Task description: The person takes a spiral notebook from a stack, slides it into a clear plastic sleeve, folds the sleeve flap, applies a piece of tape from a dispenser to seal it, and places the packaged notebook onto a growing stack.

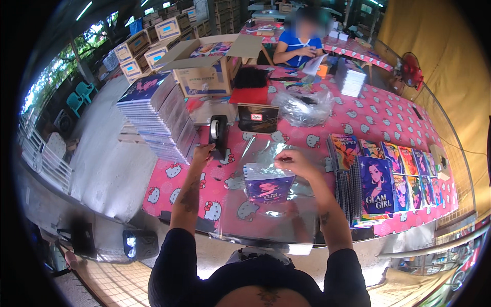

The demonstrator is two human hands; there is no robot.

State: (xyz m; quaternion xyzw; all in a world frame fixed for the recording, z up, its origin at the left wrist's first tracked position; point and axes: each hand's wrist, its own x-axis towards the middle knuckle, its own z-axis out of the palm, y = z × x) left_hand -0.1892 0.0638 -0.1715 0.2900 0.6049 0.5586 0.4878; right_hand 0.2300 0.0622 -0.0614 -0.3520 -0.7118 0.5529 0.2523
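A spiral notebook with a purple cover lies before me on clear plastic film, its white page edges toward the far side. Just beyond its far right corner is my right hand, fingers curled together; whatever they pinch is too small to make out. My left hand reaches to the near left edge of a black tape dispenser that carries a roll of tape. Its fingers are closed there, and I cannot see what is between them. Beyond the notebook sits a dark pouch with a small label.
A tall stack of notebooks stands left of the dispenser, an open carton behind it. Rows of colourful notebooks fill the right side. Crumpled clear plastic lies farther back. Across the table, a person in blue handles papers.
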